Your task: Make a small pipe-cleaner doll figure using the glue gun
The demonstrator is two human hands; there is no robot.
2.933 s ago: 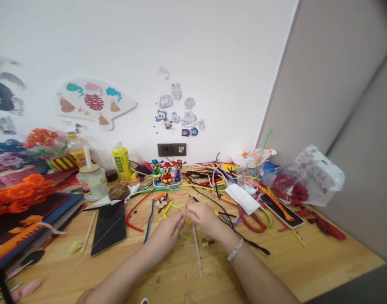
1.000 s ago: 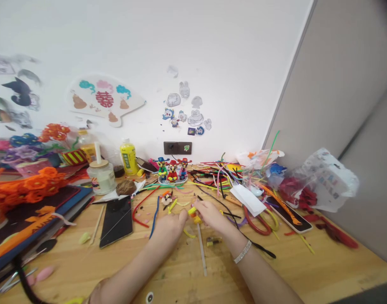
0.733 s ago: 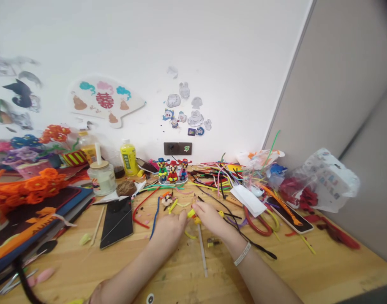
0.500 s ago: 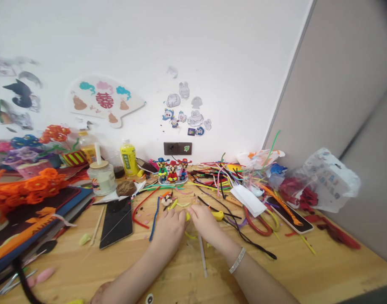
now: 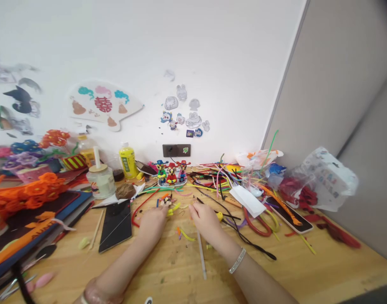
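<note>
My left hand [image 5: 153,221] rests on the wooden table [image 5: 276,270], fingers curled, tips touching the end of a short yellow pipe cleaner [image 5: 173,207] beside a small orange-and-white figure [image 5: 164,200]. A hand's width to its right is my right hand [image 5: 206,218], with a silver bracelet [image 5: 237,260] on the wrist. Its fingers are bent and pressed together with the tips down on the table; what they pinch is hidden. A small yellow-and-orange bent piece [image 5: 183,233] lies loose between the hands. A white stick [image 5: 201,255] lies under my right wrist.
Loose pipe cleaners [image 5: 219,177] pile at the back, with three toy figures [image 5: 171,173] on a dish. A black phone [image 5: 115,226] lies left, red scissors [image 5: 255,221] and a second phone [image 5: 287,213] right. A jar [image 5: 98,181], yellow bottle [image 5: 128,161] and plastic bags [image 5: 320,179] stand around.
The hands were pinching a yellow piece together; now they have parted and a yellow-orange piece lies between them. My left hand has moved left toward the small figure.
</note>
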